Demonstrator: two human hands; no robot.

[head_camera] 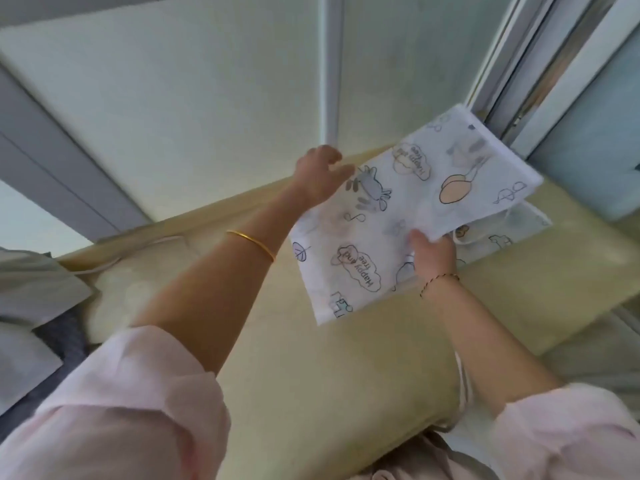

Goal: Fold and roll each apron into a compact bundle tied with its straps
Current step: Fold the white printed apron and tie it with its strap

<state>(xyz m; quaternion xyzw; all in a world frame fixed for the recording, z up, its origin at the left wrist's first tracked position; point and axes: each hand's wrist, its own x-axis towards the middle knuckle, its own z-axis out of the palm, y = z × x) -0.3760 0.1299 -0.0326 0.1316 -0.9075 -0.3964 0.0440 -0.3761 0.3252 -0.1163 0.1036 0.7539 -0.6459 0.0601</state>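
**Printed apron held over a yellow surface**

The folded white apron (398,216), with cartoon prints, is held in the air above a pale yellow padded surface (311,358). The right hand (433,254) pinches its near edge, thumb on top. The left hand (318,174) touches the far-left edge; the blur hides whether it grasps. Behind are pale panels (207,98) and window frames (540,64). A grey cloth (34,289) lies at the left.

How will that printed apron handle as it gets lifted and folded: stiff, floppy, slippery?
Probably floppy: the apron curves where the right hand pinches its edge, and a lower layer droops away. Likely light, as one pinch lifts much of it. Its thin, faintly see-through look suggests it may be slippery.
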